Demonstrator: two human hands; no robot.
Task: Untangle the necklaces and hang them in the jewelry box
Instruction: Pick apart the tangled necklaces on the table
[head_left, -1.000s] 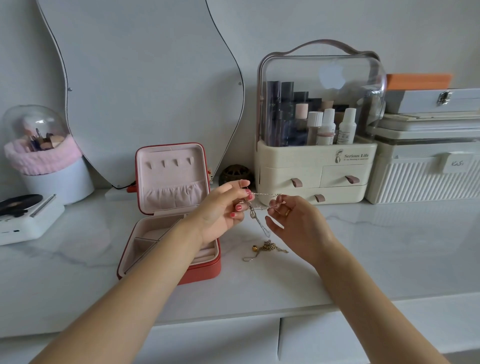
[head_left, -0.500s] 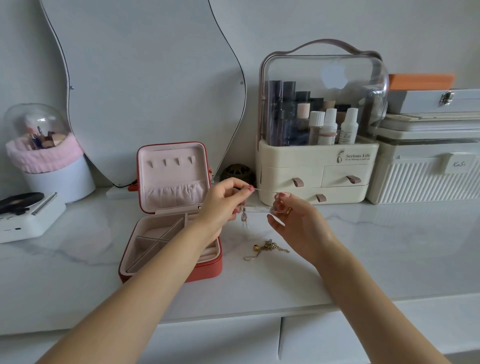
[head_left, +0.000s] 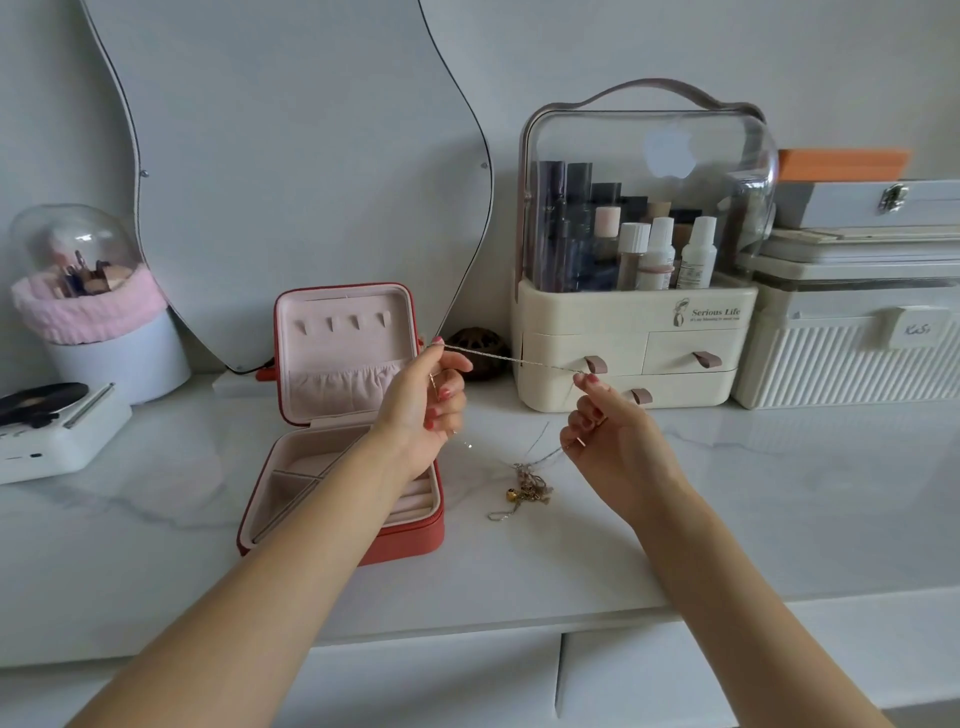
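Observation:
A thin silver necklace (head_left: 511, 359) is stretched taut in the air between my two hands. My left hand (head_left: 423, 402) pinches one end near the open lid of the red jewelry box (head_left: 410, 540). My right hand (head_left: 615, 439) pinches the other end in front of the organizer drawers. More chain trails from my right hand down to a tangled heap of necklaces (head_left: 524, 486) with a gold bead, lying on the white marble counter (head_left: 727, 499). The box lid's pink lining has a row of small hooks (head_left: 343, 323), all bare.
A wavy mirror (head_left: 291, 156) leans on the wall behind the box. A cream cosmetic organizer (head_left: 634, 338) with a clear dome stands at the right, with white cases (head_left: 852, 343) beside it. A brush holder (head_left: 98, 322) and small record player (head_left: 47, 421) sit far left.
My hands have moved apart and slightly up, pulling the silver chain straight between them. The chain's hanging part has drawn out of the heap on the counter.

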